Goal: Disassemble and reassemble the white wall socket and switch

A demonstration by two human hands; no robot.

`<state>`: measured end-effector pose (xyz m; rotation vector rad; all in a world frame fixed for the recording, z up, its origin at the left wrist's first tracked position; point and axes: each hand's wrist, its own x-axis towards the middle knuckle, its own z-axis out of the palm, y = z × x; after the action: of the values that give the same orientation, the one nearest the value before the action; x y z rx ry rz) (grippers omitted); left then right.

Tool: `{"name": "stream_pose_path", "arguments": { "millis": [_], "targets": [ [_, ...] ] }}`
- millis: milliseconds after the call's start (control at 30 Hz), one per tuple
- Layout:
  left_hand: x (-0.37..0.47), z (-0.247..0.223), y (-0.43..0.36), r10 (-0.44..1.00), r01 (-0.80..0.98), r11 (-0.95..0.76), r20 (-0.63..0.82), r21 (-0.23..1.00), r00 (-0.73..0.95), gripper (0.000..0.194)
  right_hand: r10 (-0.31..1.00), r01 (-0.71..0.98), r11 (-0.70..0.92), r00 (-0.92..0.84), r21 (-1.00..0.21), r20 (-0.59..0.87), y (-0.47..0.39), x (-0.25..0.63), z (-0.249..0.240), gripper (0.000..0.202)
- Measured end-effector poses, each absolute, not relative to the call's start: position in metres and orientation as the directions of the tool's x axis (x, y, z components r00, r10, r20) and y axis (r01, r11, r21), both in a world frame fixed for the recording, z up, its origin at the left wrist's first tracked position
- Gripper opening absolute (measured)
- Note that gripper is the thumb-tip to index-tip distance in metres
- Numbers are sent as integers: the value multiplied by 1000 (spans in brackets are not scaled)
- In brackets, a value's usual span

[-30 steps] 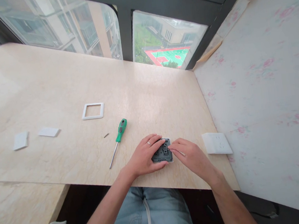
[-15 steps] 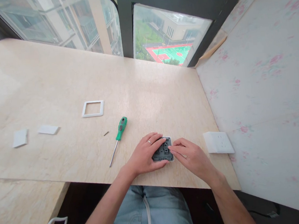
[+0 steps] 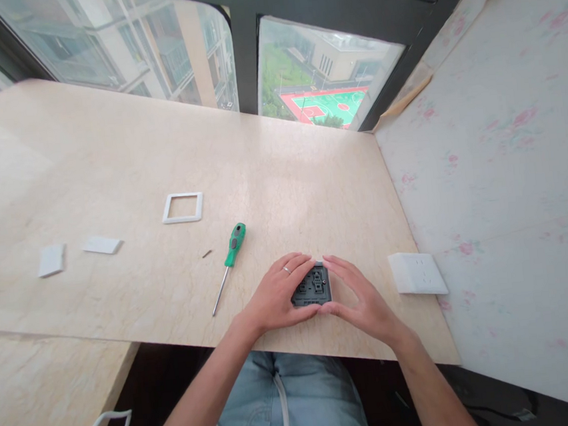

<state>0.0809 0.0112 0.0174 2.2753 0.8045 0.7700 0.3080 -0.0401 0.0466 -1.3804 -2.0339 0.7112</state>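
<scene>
On the counter near its front edge lies a dark grey wall-switch module [image 3: 312,292], its inner mechanism facing up. My left hand [image 3: 277,292], with a ring on one finger, grips it from the left and covers part of that side. Around the right side curves my right hand [image 3: 360,299], thumb at the near corner and fingertips at the far corner, closed on the module. A green-handled screwdriver [image 3: 235,244] rests to the left, its metal tip toward me. Beside it is a small dark screw-like piece [image 3: 207,254].
A white rectangular frame [image 3: 182,208] lies further back. Two white switch covers [image 3: 52,260] are at the left. A white socket [image 3: 418,274] juts from the floral wall [image 3: 491,173] at the right. Windows border the counter's far side, and a white cable [image 3: 101,425] hangs lower left.
My right hand has gone from a pinch at the module's right edge to a wider grip across its near and far corners. The view has shifted slightly.
</scene>
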Motion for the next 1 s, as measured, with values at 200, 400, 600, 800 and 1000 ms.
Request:
{"name": "stream_pose_path", "arguments": {
  "millis": [200, 400, 600, 800, 1000],
  "targets": [
    [81, 17, 11, 693, 337, -635, 319, 695, 646, 75, 927, 568, 344, -331, -747, 176, -44, 311, 22, 63],
    [81, 17, 11, 699, 349, -628, 306, 696, 646, 75, 908, 519, 414, -299, -748, 295, -48, 311, 9, 55],
    [81, 16, 11, 702, 351, -624, 305, 698, 644, 76, 907, 523, 421, -268, -742, 326, -49, 310, 6, 56],
    [82, 17, 11, 700, 347, -629, 312, 696, 643, 76, 912, 528, 405, -287, -747, 292, -48, 312, 6, 72],
    [80, 16, 10, 701, 343, -622, 306, 704, 644, 79, 920, 548, 387, -282, -741, 271, -47, 312, 4, 78]
  ]
}}
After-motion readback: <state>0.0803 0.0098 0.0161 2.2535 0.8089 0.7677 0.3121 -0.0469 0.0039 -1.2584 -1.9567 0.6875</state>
